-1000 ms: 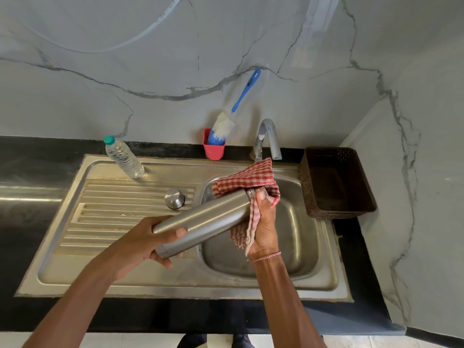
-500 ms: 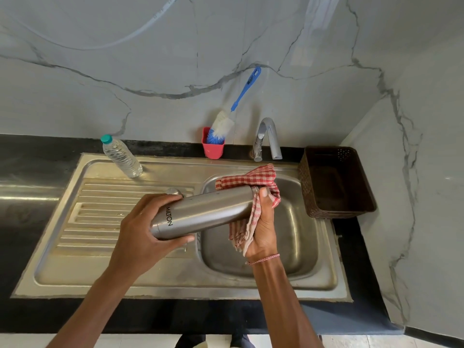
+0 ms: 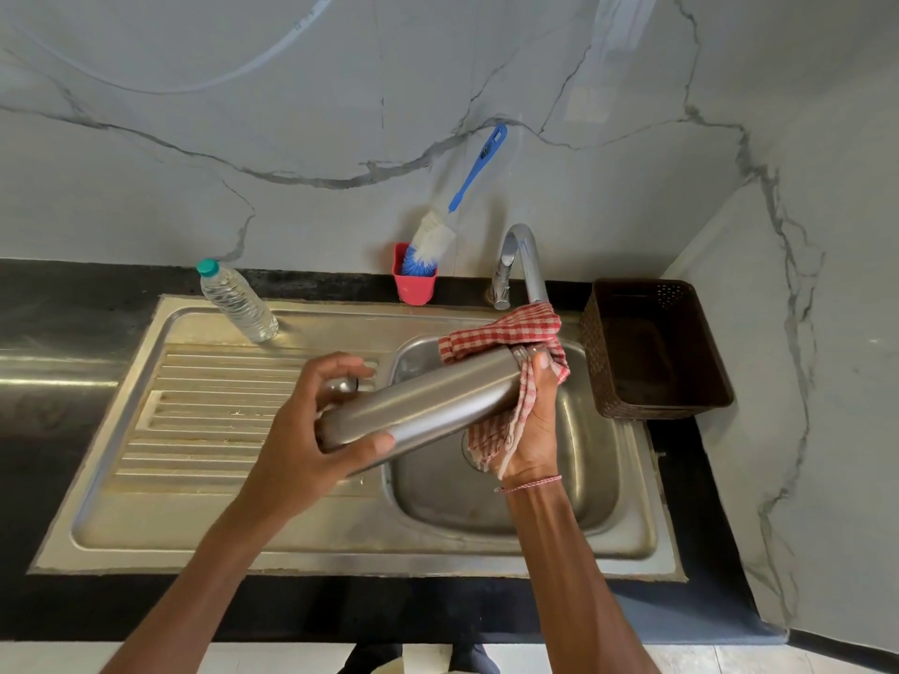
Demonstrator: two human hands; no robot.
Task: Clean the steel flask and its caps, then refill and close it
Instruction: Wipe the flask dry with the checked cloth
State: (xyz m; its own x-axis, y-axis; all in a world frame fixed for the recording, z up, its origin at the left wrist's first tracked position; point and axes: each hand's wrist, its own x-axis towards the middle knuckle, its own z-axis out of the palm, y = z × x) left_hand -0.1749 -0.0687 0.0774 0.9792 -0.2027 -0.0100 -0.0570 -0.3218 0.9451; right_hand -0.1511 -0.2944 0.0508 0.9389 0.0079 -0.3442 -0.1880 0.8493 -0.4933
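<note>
The steel flask [image 3: 428,401] lies nearly level above the sink's edge, its open threaded neck pointing right. My left hand [image 3: 311,430] grips its base end, thumb on the near side and fingers over the top. My right hand [image 3: 535,420] holds a red checked cloth [image 3: 506,333] wrapped round the neck end, thumb pressed near the mouth. A round steel cap [image 3: 343,384] sits on the drainboard, mostly hidden behind my left fingers.
A steel sink [image 3: 627,522] with a ribbed drainboard [image 3: 204,411] fills the black counter. A small water bottle [image 3: 237,301] stands at the back left. A blue bottle brush [image 3: 455,211] leans in a red cup [image 3: 413,284]. Tap [image 3: 523,260] behind the cloth. Brown basket [image 3: 652,347] at right.
My left hand has shifted its grip round the flask's base and turned the flask, so the printed name no longer shows. The right hand and cloth stay at the neck.
</note>
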